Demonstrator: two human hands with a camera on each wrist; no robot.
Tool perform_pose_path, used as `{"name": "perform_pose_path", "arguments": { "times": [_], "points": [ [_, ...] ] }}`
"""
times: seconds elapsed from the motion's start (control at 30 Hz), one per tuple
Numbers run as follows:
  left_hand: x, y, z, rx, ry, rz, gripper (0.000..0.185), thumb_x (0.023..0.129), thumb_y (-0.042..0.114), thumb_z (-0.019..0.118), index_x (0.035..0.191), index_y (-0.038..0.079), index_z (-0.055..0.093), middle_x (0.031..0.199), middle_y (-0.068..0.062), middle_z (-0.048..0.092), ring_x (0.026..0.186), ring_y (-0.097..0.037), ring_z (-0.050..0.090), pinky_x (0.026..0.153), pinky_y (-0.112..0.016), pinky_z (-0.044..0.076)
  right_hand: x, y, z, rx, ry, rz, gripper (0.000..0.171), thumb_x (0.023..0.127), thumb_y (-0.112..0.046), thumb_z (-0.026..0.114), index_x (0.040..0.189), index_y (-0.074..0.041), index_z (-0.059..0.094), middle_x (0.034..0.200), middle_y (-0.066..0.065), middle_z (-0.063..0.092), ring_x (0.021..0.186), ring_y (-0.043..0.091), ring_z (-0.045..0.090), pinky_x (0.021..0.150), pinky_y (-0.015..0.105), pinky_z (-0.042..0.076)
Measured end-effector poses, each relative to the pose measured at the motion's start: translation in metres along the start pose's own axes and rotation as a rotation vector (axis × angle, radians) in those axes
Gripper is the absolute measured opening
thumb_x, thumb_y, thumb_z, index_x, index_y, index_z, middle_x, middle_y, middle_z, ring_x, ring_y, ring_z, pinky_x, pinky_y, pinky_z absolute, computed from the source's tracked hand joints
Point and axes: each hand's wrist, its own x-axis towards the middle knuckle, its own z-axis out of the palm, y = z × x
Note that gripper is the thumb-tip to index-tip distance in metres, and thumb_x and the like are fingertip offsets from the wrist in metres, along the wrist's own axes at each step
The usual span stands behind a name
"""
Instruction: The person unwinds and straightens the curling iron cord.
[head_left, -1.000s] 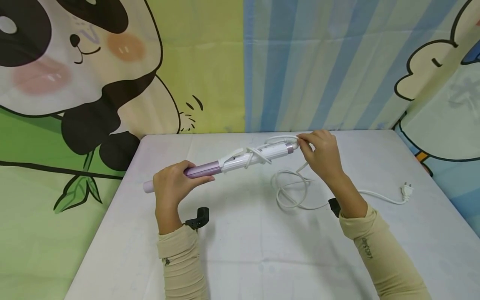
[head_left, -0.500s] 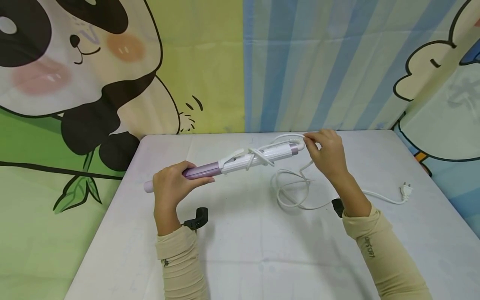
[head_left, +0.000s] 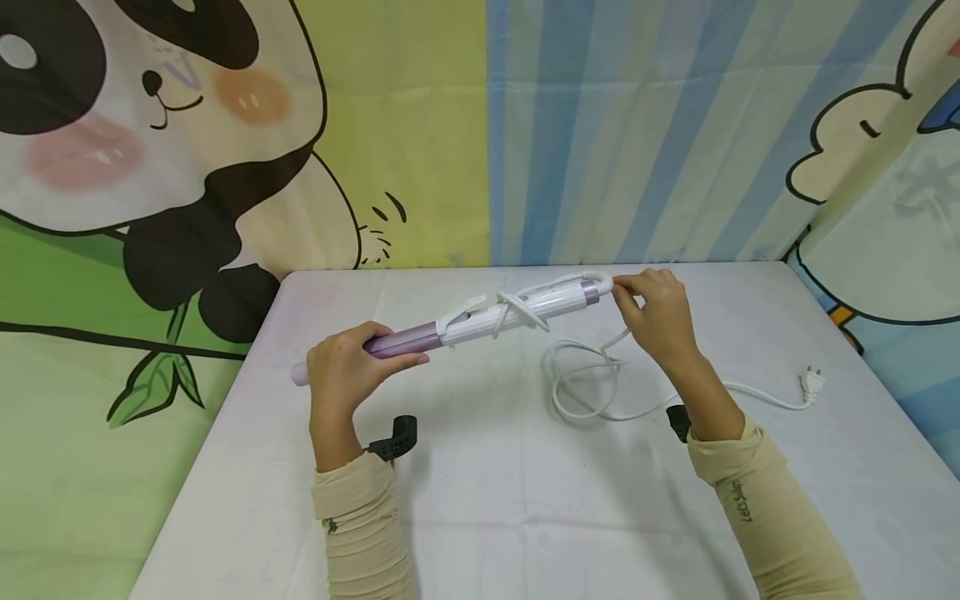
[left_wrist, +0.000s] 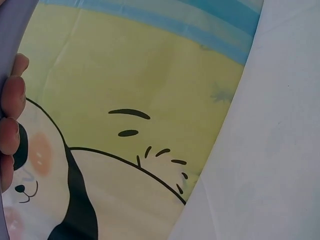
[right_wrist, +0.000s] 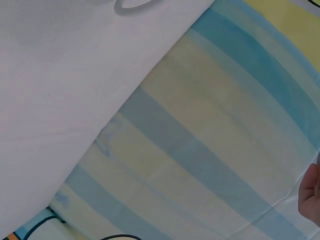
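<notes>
- Left hand (head_left: 341,367) clenched round the purple barrel of the curling iron (head_left: 480,321), near its left tip. In the left wrist view only fingertips (left_wrist: 11,125) show, at the left edge against the barrel.
- Curling iron is held off the table (head_left: 480,517), roughly level, right end tilted slightly up and away. White tip pokes out left of the left hand; white handle with purple ring points right.
- Right hand (head_left: 656,312) pinches the white cord (head_left: 592,383) right at the handle's end, where the cord arcs out of the iron. Fingers curled on it.
- Part of the cord is looped around the white handle near the clamp lever, mid-iron.
- Rest of the cord drops from the right hand into a loose coil on the table, below and just left of the right wrist, then runs right to the plug (head_left: 813,381), lying flat near the table's right edge.
- Both forearms in beige sleeves (head_left: 360,525); a black wrist mount (head_left: 393,437) sits under the left wrist.
- Backdrop: panda cartoon cloth (head_left: 150,150) far left, blue-striped cloth (head_left: 637,125) far centre and right.
- Right wrist view: only table cover, striped cloth, a sliver of the hand at the right edge.
</notes>
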Motion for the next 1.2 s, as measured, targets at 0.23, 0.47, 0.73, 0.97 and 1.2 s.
{"name": "perform_pose_path", "arguments": {
  "times": [0.23, 0.47, 0.73, 0.97, 1.2],
  "points": [
    [-0.001, 0.0, -0.001, 0.004, 0.021, -0.047, 0.055, 0.048, 0.047, 0.086, 0.082, 0.007, 0.07, 0.069, -0.009, 0.068, 0.056, -0.024, 0.057, 0.051, -0.029, 0.034, -0.007, -0.003, -0.002, -0.012, -0.031, 0.011, 0.01, 0.081, 0.001, 0.063, 0.087, 0.007, 0.069, 0.071, 0.018, 0.063, 0.068, 0.03, 0.048, 0.066, 0.04, 0.034],
    [-0.001, -0.001, -0.001, 0.036, 0.056, -0.093, 0.058, 0.048, 0.05, 0.084, 0.085, 0.008, 0.069, 0.069, -0.009, 0.067, 0.055, -0.025, 0.055, 0.05, -0.032, 0.035, -0.014, -0.008, -0.006, -0.002, -0.028, -0.031, 0.009, 0.08, 0.003, 0.063, 0.086, 0.006, 0.069, 0.069, 0.015, 0.062, 0.066, 0.028, 0.048, 0.064, 0.037, 0.033],
    [0.0, -0.001, -0.001, 0.09, 0.05, -0.129, 0.059, 0.049, 0.054, 0.082, 0.086, 0.009, 0.068, 0.068, -0.01, 0.066, 0.053, -0.026, 0.054, 0.048, -0.033, 0.034, -0.02, -0.016, -0.013, -0.004, -0.009, -0.123, 0.007, 0.079, 0.003, 0.064, 0.084, 0.006, 0.068, 0.067, 0.014, 0.06, 0.068, 0.028, 0.048, 0.065, 0.036, 0.035],
    [0.001, -0.002, -0.001, 0.127, -0.024, -0.177, 0.063, 0.052, 0.06, 0.078, 0.088, 0.01, 0.068, 0.07, -0.01, 0.067, 0.055, -0.026, 0.054, 0.049, -0.033, 0.034, -0.018, -0.03, -0.024, 0.007, 0.029, -0.209, 0.008, 0.077, 0.004, 0.06, 0.08, 0.005, 0.067, 0.066, 0.012, 0.059, 0.067, 0.026, 0.048, 0.064, 0.037, 0.033],
    [0.001, -0.002, 0.001, 0.135, -0.054, -0.168, 0.062, 0.054, 0.06, 0.077, 0.087, 0.009, 0.068, 0.068, -0.01, 0.066, 0.055, -0.024, 0.054, 0.049, -0.031, 0.033, -0.011, -0.042, -0.03, 0.032, 0.078, -0.255, 0.009, 0.076, 0.004, 0.059, 0.08, 0.006, 0.066, 0.065, 0.013, 0.058, 0.066, 0.027, 0.046, 0.065, 0.038, 0.034]
  ]
}}
